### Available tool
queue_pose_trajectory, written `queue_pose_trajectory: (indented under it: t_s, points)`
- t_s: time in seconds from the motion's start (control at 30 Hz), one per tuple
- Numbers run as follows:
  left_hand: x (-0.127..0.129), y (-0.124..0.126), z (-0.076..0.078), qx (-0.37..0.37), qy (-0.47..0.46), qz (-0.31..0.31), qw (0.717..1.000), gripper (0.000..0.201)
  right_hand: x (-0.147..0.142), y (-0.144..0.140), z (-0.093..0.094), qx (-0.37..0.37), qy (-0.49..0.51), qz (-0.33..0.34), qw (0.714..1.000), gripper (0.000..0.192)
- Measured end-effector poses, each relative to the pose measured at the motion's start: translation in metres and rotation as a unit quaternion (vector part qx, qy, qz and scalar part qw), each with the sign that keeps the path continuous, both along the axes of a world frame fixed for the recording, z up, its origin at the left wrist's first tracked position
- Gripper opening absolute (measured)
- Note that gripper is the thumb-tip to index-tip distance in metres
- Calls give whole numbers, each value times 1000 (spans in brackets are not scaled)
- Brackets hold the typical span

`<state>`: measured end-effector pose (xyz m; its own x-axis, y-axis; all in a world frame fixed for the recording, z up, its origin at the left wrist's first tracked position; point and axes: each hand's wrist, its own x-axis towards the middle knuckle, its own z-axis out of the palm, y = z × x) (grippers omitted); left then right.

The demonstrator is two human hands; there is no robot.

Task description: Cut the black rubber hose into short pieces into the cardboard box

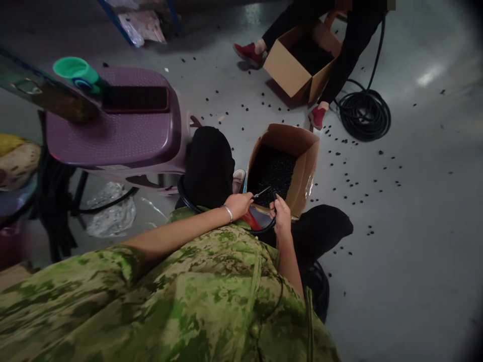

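L hand (238, 203) closed on scissors (260, 192), blades just over near rim of cardboard box (305, 166). R hand (281, 213) closed round black hose (264, 229), beside same rim. Box holds black cut pieces. Advise: keep hose end over box opening, square to blades, so pieces drop inside, not on floor (377, 226).

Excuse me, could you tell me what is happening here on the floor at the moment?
A seated person in a camouflage jacket holds a thin blade-like tool in the left hand and a black hose in the right hand, over an open cardboard box filled with small black pieces. Similar pieces lie scattered on the grey floor. Further back, another person reaches into a second box, beside a coil of black hose.
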<state>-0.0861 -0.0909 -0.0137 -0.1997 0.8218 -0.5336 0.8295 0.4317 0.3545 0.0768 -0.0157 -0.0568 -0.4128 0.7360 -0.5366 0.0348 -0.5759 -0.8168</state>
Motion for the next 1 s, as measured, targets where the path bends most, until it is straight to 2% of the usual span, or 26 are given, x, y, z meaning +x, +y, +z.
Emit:
queue_pose_trajectory:
  t_s: [0.13,0.33,0.6,1.0]
  points:
    - [1,-1,3,23,-3,-4,1000,25,1,-1,0,36,-9,1,999,45]
    - [4,-2,6,42,6,-24,999,25,-1,2,-2,72,-17,-49,996,36]
    - [7,-4,8,33,19,-45,998,25,-5,4,-5,64,-17,-93,993,36]
    - [11,-3,23,9,27,-64,998,24,-7,2,3,80,12,-56,995,34]
